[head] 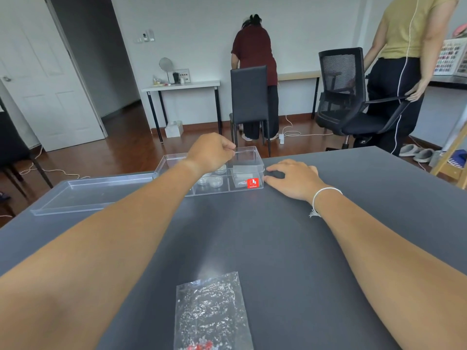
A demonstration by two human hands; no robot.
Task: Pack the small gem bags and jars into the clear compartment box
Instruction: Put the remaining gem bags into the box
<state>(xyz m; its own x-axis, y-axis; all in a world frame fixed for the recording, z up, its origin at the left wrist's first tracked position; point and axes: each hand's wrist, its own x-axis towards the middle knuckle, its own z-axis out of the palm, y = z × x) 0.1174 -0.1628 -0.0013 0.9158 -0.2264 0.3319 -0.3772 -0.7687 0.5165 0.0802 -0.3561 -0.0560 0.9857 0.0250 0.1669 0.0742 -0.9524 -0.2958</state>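
Observation:
The clear compartment box [249,154] with a red sticker stands at the far edge of the dark grey table. Round clear jars [213,180] lie in its middle compartment and small gem bags [240,181] in its right one. My left hand [212,152] hovers over the box with fingers pinched together; whether it holds something small is not visible. My right hand [293,178] rests flat on the table, its fingers touching the box's right end. A larger clear bag of gems [212,311], with red pieces at its lower end, lies near me.
The box's clear lid [86,192] lies upturned on the table to the left. Beyond the table stand a black chair [249,97], a mesh office chair [346,97] and two people [252,49]. A wooden frame [449,157] is at the right edge.

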